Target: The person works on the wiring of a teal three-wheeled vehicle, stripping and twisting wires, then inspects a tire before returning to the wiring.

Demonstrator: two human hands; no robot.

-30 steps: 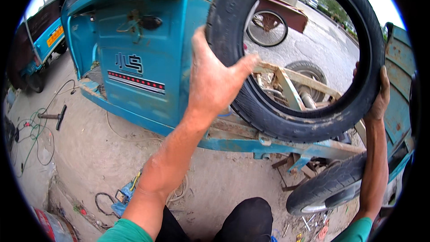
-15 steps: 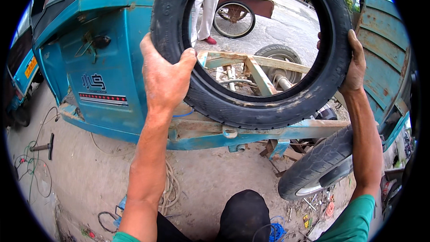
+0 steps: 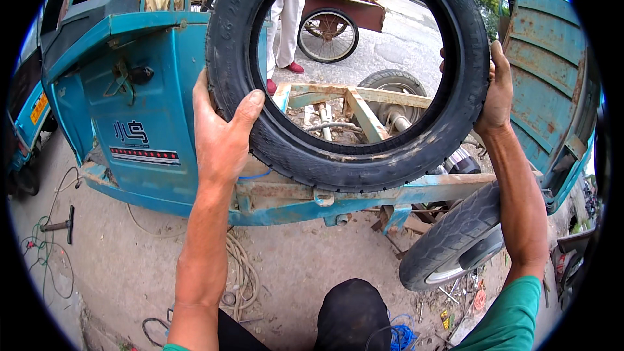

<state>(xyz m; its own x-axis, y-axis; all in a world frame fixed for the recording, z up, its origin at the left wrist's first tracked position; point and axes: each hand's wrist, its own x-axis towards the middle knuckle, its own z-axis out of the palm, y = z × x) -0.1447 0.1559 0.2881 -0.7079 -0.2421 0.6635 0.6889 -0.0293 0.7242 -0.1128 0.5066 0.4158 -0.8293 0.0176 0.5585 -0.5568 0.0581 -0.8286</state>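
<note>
L hand (image 3: 221,133) & R hand (image 3: 495,94) both grasping blk rubber tire (image 3: 364,170), one per side; R fingertips (image 3: 442,60) visible thru opening. Tire held up in front of blue veh. frame (image 3: 296,209). Mounted wheel (image 3: 448,240) nr R forearm (image 3: 520,201); hose coil (image 3: 246,266) on ground (image 3: 292,257).

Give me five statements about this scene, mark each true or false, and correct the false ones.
1. The left hand holds the black tyre. True.
2. The right hand hangs clear of the tyre. False: the right hand holds its opposite side.
3. A spoked cart wheel shows through the tyre's opening. True.
4. The T-shaped tool lies on the vehicle's frame. False: the T-shaped tool lies on the ground.
5. The teal body panel bears a dark stripe with red stars. True.
</note>
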